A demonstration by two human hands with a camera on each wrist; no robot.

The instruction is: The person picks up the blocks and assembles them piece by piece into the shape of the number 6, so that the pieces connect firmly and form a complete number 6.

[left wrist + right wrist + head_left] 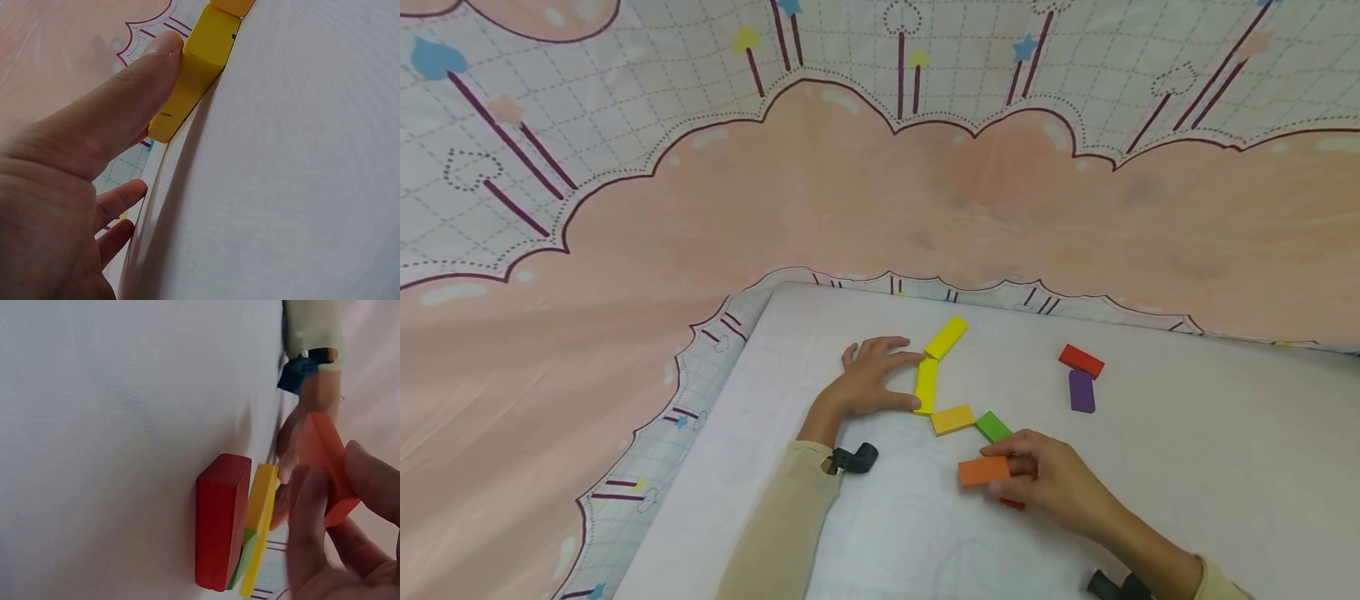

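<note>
My right hand pinches an orange block between thumb and fingers, held above the table. Beneath that hand lies a red block, mostly hidden in the head view. My left hand rests beside the lower yellow block, thumb and index fingertips touching it near its two ends. The other fingers are spread. An upper yellow block meets the far end of this one. A yellow-orange block and a green block continue the curved row toward the red one.
Farther right on the white table lie another red block and a purple block, touching or nearly so. A patterned cloth hangs behind the table's far edge and along its left side. Both wrists wear black camera mounts.
</note>
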